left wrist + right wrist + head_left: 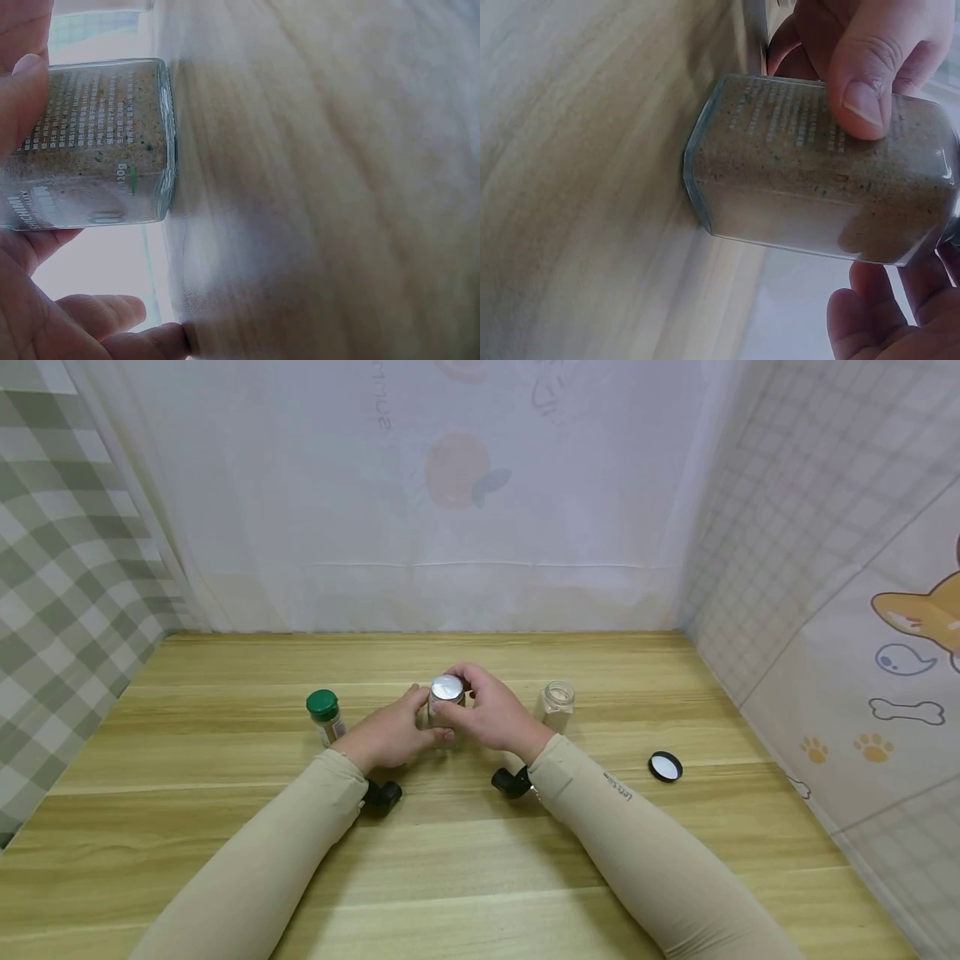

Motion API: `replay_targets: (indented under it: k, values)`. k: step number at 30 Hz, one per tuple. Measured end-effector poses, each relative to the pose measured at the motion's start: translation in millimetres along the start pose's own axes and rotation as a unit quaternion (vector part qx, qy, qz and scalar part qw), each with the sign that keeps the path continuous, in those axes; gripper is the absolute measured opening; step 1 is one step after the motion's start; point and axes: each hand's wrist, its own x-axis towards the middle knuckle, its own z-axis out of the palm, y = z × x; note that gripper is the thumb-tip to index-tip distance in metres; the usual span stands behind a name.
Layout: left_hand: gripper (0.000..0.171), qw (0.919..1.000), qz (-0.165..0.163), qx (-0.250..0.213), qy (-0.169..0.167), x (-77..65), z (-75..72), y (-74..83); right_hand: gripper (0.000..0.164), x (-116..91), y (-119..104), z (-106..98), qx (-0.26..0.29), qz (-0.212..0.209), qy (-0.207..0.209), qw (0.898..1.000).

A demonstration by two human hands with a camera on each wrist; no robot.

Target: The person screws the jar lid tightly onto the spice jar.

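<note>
Both hands are at a clear glass seasoning jar [447,688] near the middle of the table; silvery foil covers its mouth. Brown speckled powder and white print show through the glass jar [90,142] in the left wrist view. My left hand [397,727] holds it from the left, thumb across the printed face in the right wrist view, the other fingers partly hidden. From the right, my right hand [491,708] grips near the top, its thumb in front. The base of the jar [780,165] is close to the wooden tabletop.
A green-capped seasoning jar [325,714] stands left of the left hand. Behind the right wrist is an uncapped clear glass jar [557,703]. A black lid [665,767] with a white liner lies farther right. Fabric hangs along the table's back edge [420,632] and both sides.
</note>
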Motion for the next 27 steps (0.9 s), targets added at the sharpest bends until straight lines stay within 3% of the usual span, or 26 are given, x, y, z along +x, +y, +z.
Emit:
replay_targets:
  k: [7,14,20,24,27]
  values:
    - [0.078,1.0,-0.001,0.009,-0.001,0.4,-0.2,-0.2,0.066,0.2,1.1,-2.5,-0.004,-0.001,-0.012,1.0]
    - [0.082,0.9999,-0.001,0.011,-0.002,0.8,-0.3,-0.7,0.048,2.2,3.6,-2.7,-0.007,-0.024,-0.019,1.0]
    - [0.08,0.9999,0.003,0.009,0.002,1.2,0.1,-1.4,0.039,2.3,2.9,-2.2,-0.004,-0.019,-0.014,1.0]
    - [0.08,0.9999,0.002,0.01,0.003,0.9,0.0,-0.8,0.039,1.7,2.6,-2.1,-0.007,-0.015,-0.013,1.0]
    - [0.08,0.9999,-0.002,0.011,0.002,0.0,-0.2,-0.3,0.047,1.2,2.8,-2.6,-0.01,-0.013,-0.016,1.0]
